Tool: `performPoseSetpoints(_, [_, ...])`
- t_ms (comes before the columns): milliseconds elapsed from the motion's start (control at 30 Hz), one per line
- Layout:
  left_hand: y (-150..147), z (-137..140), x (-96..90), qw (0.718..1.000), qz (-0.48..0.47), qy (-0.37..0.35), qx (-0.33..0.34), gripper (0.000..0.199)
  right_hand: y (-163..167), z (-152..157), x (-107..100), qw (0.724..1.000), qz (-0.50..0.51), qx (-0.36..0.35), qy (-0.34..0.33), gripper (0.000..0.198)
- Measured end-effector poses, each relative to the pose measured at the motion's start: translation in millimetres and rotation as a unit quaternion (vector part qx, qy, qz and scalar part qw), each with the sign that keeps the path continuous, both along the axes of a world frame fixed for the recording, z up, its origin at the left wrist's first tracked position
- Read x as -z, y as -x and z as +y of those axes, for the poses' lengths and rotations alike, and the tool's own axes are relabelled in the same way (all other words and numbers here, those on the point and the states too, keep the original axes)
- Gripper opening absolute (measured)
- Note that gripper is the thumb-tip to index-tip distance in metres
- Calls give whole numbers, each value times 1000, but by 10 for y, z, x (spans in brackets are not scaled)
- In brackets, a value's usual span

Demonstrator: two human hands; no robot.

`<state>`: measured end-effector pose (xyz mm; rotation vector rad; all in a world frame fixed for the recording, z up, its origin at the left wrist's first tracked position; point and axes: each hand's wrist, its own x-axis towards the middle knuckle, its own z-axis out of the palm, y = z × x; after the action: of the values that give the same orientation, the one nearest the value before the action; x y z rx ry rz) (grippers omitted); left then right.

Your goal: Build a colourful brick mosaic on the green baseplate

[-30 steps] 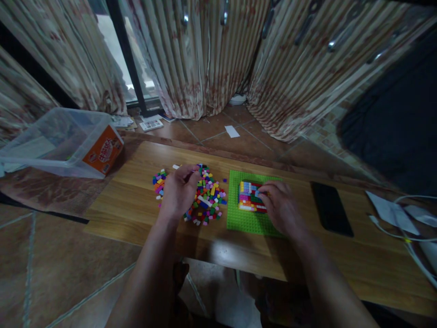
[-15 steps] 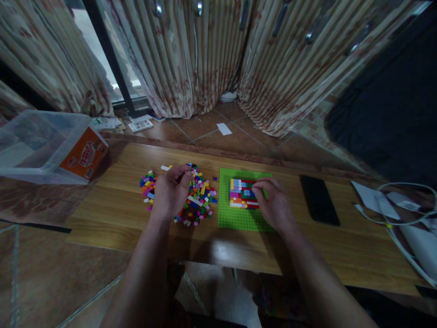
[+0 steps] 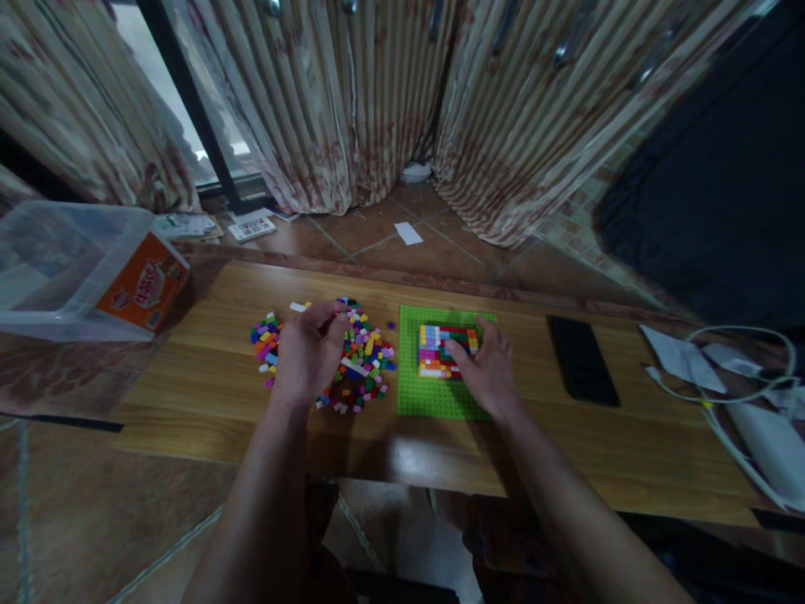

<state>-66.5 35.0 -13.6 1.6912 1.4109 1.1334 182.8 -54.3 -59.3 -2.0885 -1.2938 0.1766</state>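
My left hand (image 3: pixel 309 351) hovers over the left part of a pile of small coloured toy bricks (image 3: pixel 366 361). Its fingers are curled, thumb and forefinger tips close together; whatever lies between them is too small to make out. On a green baseplate (image 3: pixel 415 398) stands a low rectangular build of multicoloured bricks (image 3: pixel 431 356). My right hand (image 3: pixel 490 369) lies over the right side of this build. Its thumb rests on top near the middle, while the fingers spread apart toward the far right corner. The hand covers the build's near right part.
A clear plastic box (image 3: pixel 75 277) with an orange label stands at the table's left end. Right of the baseplate lies a black phone (image 3: pixel 582 361). White cables (image 3: pixel 742 394) and papers (image 3: pixel 682 356) occupy the right end. Curtains (image 3: pixel 390 109) hang beyond the wooden table (image 3: pixel 189 377).
My right hand has gone from a pinch at the build's right side to spread fingers, its thumb now on top. My left hand keeps its pose. The view has shifted slightly.
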Motion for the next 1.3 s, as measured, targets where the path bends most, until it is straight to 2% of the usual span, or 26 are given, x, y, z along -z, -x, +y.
performPoseSetpoints(300, [-57,-55,-44,1000,-20,18,8,20,-69,95,111,999,36,15,-30,72])
performPoseSetpoints(600, [-9,-38,-5,1000,-6,6,16,24,-52,82,124,999,36,-8,-34,67])
performPoseSetpoints(700, [65,-7,-4,1000,-28,4,-5,23,-54,51,45,998,29,-3,-47,67])
performPoseSetpoints(800, [131,19,-14,998,-50,4,-34,22,37,1,-153,994,3,-5,-113,55])
performPoseSetpoints(867, [156,30,-18,997,-56,4,-44,23,169,-32,-291,986,-6,-53,-156,41])
performPoseSetpoints(933, [163,35,-16,997,-59,5,-43,23,340,-56,-376,979,6,-120,-164,27])
performPoseSetpoints(1067, [158,33,2,998,-59,6,-35,22,640,-66,-359,961,-18,-256,-107,19])
performPoseSetpoints(1300, [179,20,10,998,-53,2,-25,22,770,-42,-220,949,-113,-294,-22,18])
